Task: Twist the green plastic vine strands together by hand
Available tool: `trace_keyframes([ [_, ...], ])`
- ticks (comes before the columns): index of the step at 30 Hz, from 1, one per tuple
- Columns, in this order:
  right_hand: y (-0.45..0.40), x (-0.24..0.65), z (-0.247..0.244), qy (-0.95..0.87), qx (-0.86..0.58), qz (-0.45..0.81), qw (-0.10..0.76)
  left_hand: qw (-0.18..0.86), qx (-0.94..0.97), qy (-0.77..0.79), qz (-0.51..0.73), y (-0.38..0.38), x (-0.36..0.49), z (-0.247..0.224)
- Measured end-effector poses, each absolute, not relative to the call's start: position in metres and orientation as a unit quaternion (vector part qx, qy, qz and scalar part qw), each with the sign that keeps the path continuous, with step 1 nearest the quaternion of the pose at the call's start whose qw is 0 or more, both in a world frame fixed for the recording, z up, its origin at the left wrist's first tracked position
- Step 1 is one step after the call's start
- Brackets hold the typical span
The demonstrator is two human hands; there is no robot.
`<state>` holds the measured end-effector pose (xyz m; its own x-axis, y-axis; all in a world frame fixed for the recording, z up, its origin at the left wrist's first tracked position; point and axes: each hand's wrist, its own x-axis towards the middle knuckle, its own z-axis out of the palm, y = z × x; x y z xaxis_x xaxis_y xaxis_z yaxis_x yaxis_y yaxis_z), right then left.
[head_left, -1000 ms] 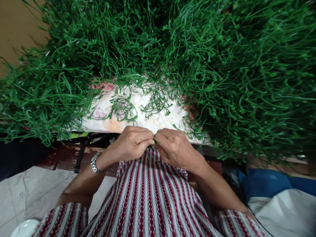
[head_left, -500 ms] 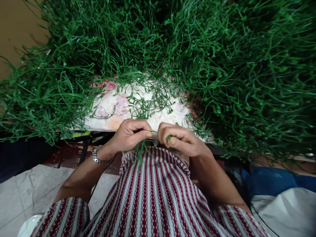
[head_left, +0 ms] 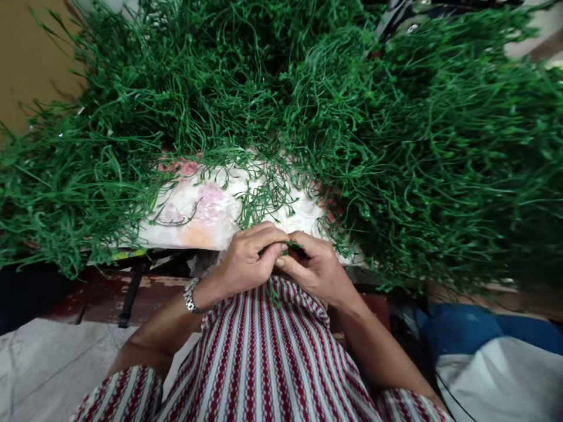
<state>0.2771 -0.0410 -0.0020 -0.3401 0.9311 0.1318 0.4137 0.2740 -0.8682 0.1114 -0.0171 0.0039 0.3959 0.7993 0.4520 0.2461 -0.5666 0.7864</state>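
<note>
Well, began where, going by size?

With a heap of green stems [head_left: 285,105]. Saw it sprawled across the upper half of the frame and down both sides, thin and tangled.

Then moved on to what?

To a striped garment [head_left: 264,363] at bottom centre. After that, to a floral cloth [head_left: 220,217] near the centre, hemmed in by the heap at the back and on both sides.

And found the hands where?

At the near edge of the cloth, just below the centre of the frame. Saw the left hand [head_left: 255,255] and the right hand [head_left: 319,269] meeting at the thumb tips.

Noticed anything smaller?

A loose tuft [head_left: 264,202] on the cloth, just beyond the left hand, and a wristwatch [head_left: 190,295] lower left of centre. Last, a few strands [head_left: 291,243] between the hands, with a wisp [head_left: 273,290] hanging over the garment.

Read the fingers how?

As curled in and closed on the strands, both sides. Couldn't tell exactly where each hidden fingertip pressed.

Judged the step as what?

As close fingertip work on the strands, apparently midway.

Called for what next?

Probably for a steady pinch from both sides, without crushing such slender stalks.
</note>
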Motion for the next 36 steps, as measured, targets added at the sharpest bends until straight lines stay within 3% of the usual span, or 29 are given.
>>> trace_keyframes([
  [3, -0.043, 0.279, -0.002, -0.728, -0.453, 0.371, 0.357, 0.356, 0.765, 0.318, 0.431, -0.015, 0.112, 0.003],
  [7, -0.043, 0.28, 0.002, -0.728, -0.432, 0.395, 0.356, 0.489, 0.692, 0.306, 0.434, -0.015, 0.111, -0.001],
  [12, -0.037, 0.274, 0.002, -0.691, -0.37, 0.488, 0.384, 0.613, 0.532, 0.305, 0.498, -0.021, 0.115, -0.004],
  [18, -0.028, 0.269, -0.008, -0.66, -0.249, 0.587, 0.397, 0.711, 0.42, 0.275, 0.492, -0.022, 0.113, 0.006],
  [23, -0.026, 0.271, -0.01, -0.656, -0.214, 0.61, 0.389, 0.641, 0.402, 0.281, 0.59, -0.012, 0.096, 0.017],
  [29, -0.022, 0.302, 0.019, -0.648, -0.391, 0.428, 0.494, 0.569, 0.516, 0.363, 0.527, -0.01, 0.09, 0.008],
  [36, -0.04, 0.31, 0.047, -0.548, -0.427, 0.435, 0.573, 0.551, 0.557, 0.385, 0.488, -0.008, 0.113, 0.011],
])
